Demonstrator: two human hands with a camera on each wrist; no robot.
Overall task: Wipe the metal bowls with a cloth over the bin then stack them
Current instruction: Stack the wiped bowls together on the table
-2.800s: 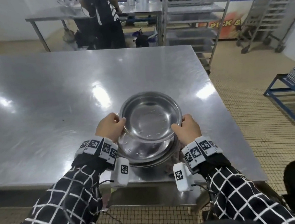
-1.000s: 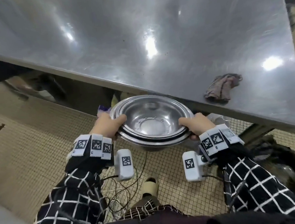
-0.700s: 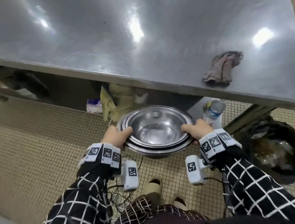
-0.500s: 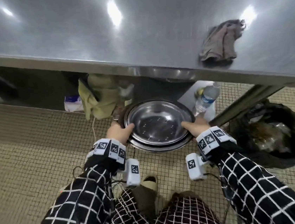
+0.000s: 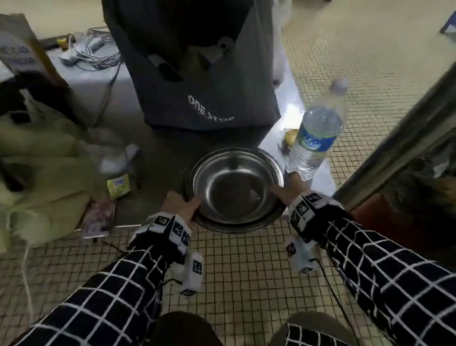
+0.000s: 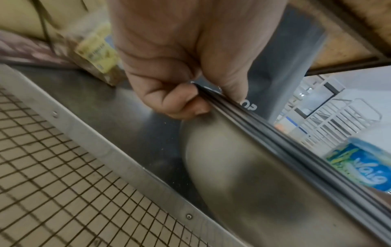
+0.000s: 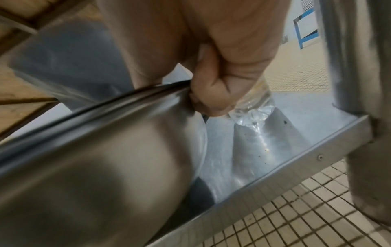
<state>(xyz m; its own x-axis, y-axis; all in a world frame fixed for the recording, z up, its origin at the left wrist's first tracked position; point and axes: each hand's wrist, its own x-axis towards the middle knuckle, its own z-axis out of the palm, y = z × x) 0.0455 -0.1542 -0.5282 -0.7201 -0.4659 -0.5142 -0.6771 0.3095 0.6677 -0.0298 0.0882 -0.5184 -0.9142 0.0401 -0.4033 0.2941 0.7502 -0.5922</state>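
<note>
bowl stack [image 5: 234,189] mouth-up, level | left hand [image 5: 180,205] grips rim | right hand [image 5: 287,191] grips rim

The bowls [image 5: 234,189] sit inside each other, so only the top one shows inside. Each hand's fingers go under the rim, out of sight. The bag [image 5: 203,62] is cut off at the top. The wrist pictures are blurry.

Nested stack of metal bowls [image 5: 234,189], shiny steel, rims aligned, open side up, roughly level, low over steel lower shelf [image 6: 131,133] front edge
</note>
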